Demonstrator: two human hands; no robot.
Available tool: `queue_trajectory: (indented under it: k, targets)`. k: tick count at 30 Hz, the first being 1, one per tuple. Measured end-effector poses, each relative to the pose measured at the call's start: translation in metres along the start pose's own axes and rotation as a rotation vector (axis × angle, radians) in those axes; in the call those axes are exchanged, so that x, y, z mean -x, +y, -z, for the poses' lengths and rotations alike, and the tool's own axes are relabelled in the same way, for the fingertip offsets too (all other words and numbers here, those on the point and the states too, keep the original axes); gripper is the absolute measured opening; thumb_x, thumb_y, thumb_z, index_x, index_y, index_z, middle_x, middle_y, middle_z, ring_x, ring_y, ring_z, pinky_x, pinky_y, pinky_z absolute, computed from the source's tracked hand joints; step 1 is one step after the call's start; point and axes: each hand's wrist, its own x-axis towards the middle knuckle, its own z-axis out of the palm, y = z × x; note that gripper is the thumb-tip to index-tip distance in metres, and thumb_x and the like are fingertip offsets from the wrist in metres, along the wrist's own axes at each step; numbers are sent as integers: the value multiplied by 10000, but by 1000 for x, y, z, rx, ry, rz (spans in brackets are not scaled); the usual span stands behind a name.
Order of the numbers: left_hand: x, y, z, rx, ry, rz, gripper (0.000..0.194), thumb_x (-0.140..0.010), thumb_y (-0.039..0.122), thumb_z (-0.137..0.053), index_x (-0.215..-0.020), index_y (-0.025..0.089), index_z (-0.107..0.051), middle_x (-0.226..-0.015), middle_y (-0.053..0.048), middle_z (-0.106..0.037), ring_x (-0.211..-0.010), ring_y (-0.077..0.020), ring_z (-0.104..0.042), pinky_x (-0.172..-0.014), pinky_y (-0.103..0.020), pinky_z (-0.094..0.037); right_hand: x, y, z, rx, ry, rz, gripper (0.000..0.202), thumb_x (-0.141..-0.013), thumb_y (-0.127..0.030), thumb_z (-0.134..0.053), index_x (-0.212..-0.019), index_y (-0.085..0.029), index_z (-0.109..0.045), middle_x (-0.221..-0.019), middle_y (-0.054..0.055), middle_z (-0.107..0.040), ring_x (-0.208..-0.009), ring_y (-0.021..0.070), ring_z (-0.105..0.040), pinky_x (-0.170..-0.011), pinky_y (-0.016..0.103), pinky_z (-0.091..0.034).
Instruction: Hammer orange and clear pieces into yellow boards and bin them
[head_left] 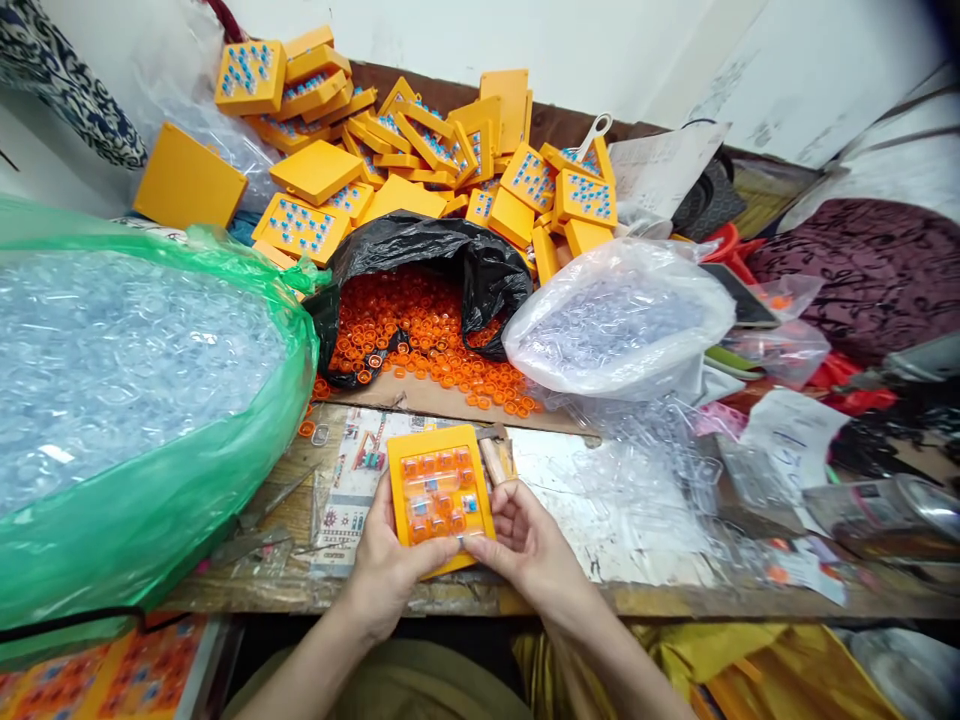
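A square yellow frame (397, 450) with orange rings and clear pieces set in its middle is held above the near edge of the workbench. My left hand (394, 555) grips its left side, the thumb lying along the bottom edge. At the lower right corner, my right hand (525, 540) has its thumb on the bottom edge and its fingers curled by the right side. Both thumb tips nearly meet. Beyond the frame, a black bag (420, 235) lies open with many orange rings (420, 320) spilling out.
A large green bag (255, 450) of clear pieces fills the left side. Right of the black bag sits a white bag (619, 315) of clear parts. Yellow frames (319, 170) are piled at the back. Loose clear pieces (652, 460) and a glass jar (885, 510) lie at right.
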Motion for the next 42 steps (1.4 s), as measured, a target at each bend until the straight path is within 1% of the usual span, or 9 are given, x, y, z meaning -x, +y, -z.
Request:
queue_trajectory:
  k: [3,8,11,15,21,25,28,34,42]
  targets:
    - [-3,0,3,44,-14,53,699,-516,158,-871,-1109,166,-501,-1050,-120,-726,-914,-278,-706,-830,-386,-570,-33,-30,30,411,-6,190,379,-750,-584,-655,-783,-223,-546,-749,28,-686,-635,173,-669,-590,305,-558]
    - [-4,-2,5,-32,-52,83,759,-487,157,-888,-1148,168,-515,-1076,-131,-720,-928,-288,-706,-863,-410,-559,-126,-75,96,733,398,269,274,-803,-302,-627,-1040,-168,-656,-1111,146,-666,-1072,312,-598,-962,522,-416]
    - [-4,-2,5,-60,-59,78,761,-492,166,-886,-1157,158,-514,-1085,-139,-715,-941,-287,-701,-848,-390,-567,-169,-74,114,896,421,224,245,-697,-153,-674,-935,-163,-727,-1031,136,-704,-1087,355,-587,-968,528,-393]
    - [-4,0,5,-47,-86,83,742,-506,171,-878,-1147,150,-506,-1083,-145,-714,-942,-291,-698,-836,-397,-571,-186,-63,117,994,455,210,190,-723,-145,-619,-848,-146,-762,-847,133,-711,-993,360,-613,-919,534,-402]
    - [-5,1,5,-29,-86,112,744,-507,183,-883,-1148,154,-505,-1089,-155,-710,-922,-303,-704,-830,-420,-571,-145,-72,108,931,485,323,343,-868,-234,-454,-1084,-152,-708,-908,126,-652,-927,293,-592,-836,473,-447]
    - [-5,1,4,-22,-71,114,741,-510,190,-886,-1153,159,-519,-1060,-144,-721,-934,-307,-700,-818,-405,-571,-77,-65,72,815,154,344,373,-766,-237,-599,-1129,-190,-674,-695,13,-633,-610,171,-596,-607,306,-520]
    - [-4,1,3,-8,-82,92,719,-521,192,-881,-1147,159,-529,-1074,-142,-716,-952,-308,-692,-831,-402,-561,-32,-48,41,508,-176,263,350,-744,-175,-609,-1085,-224,-672,-698,-5,-659,-589,145,-615,-552,253,-528]
    - [-4,0,5,-33,-109,74,703,-538,179,-863,-1144,149,-508,-1107,-160,-704,-972,-298,-682,-866,-399,-542,-6,-18,15,182,-11,128,51,-737,-221,-690,-784,-213,-709,-735,28,-727,-638,164,-668,-601,276,-560]
    - [-1,-1,1,-159,-13,-34,637,-558,137,-829,-1116,171,-524,-1051,-103,-717,-949,-266,-696,-833,-325,-554,-5,-7,2,52,119,93,123,-698,-298,-765,-753,-210,-699,-774,36,-673,-614,158,-627,-573,289,-534]
